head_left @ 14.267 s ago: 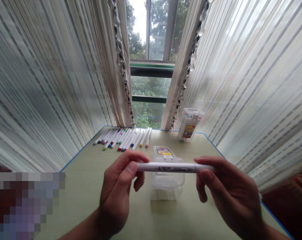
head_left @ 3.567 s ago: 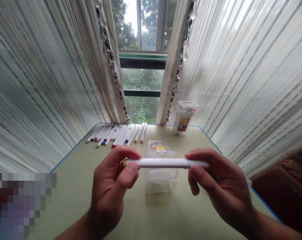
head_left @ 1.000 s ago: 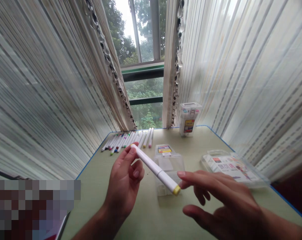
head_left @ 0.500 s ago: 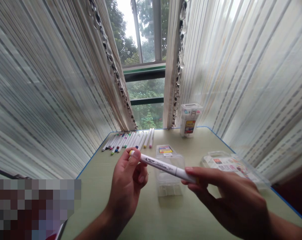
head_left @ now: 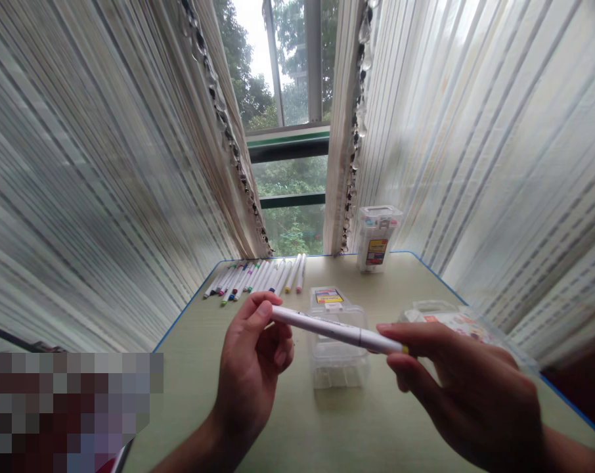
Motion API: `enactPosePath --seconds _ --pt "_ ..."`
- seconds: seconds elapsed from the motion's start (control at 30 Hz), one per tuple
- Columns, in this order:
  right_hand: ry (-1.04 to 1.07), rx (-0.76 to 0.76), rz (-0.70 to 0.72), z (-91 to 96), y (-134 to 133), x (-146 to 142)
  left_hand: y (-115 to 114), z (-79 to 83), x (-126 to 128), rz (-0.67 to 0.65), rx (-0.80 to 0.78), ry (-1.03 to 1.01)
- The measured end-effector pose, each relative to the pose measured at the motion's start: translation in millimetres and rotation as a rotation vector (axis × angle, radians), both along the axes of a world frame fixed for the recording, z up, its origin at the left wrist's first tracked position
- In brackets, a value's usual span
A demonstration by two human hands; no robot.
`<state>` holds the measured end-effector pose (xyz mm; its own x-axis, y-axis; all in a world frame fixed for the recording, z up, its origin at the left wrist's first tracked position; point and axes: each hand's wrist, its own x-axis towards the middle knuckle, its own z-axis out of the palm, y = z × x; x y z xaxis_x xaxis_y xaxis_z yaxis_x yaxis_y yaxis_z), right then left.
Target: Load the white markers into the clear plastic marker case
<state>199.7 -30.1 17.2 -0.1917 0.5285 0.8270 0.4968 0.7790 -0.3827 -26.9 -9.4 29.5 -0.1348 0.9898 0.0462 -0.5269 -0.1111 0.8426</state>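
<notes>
A white marker pen (head_left: 322,324) with a yellow tip at its right end is held level over the table between both hands. My left hand (head_left: 251,361) pinches its left end between thumb and forefinger, the other fingers curled. Thumb and fingertips of my right hand (head_left: 465,381) close on the right end, by the yellow tip. Below and behind the pen stands an open clear plastic case (head_left: 339,374), its lid (head_left: 327,297) tipped back with a yellow label on it.
Several white markers (head_left: 258,276) with coloured ends lie in a row at the back left of the table (head_left: 203,407). A clear labelled box (head_left: 377,240) stands at the back right. Flat clear packaging (head_left: 440,309) lies behind my right hand. Curtains (head_left: 115,131) and a window enclose the back.
The pen has turned about its length, so its printed side faces away more. My right hand has shifted slightly right along it, and the yellow right end now shows.
</notes>
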Motion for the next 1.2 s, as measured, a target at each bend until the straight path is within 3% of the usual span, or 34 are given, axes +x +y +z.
enactPosePath --seconds 0.43,0.77,1.2 --pt "0.011 -0.061 0.038 6.3 0.9 1.1 0.0 2.9 -2.0 -0.035 -0.009 0.035" --pt "-0.020 0.067 0.112 -0.6 1.5 0.4 0.1 0.0 -3.7 -0.038 0.008 0.000" --pt "-0.047 0.128 0.139 4.0 1.7 -0.2 -1.0 1.1 -2.6 -0.016 0.036 0.010"
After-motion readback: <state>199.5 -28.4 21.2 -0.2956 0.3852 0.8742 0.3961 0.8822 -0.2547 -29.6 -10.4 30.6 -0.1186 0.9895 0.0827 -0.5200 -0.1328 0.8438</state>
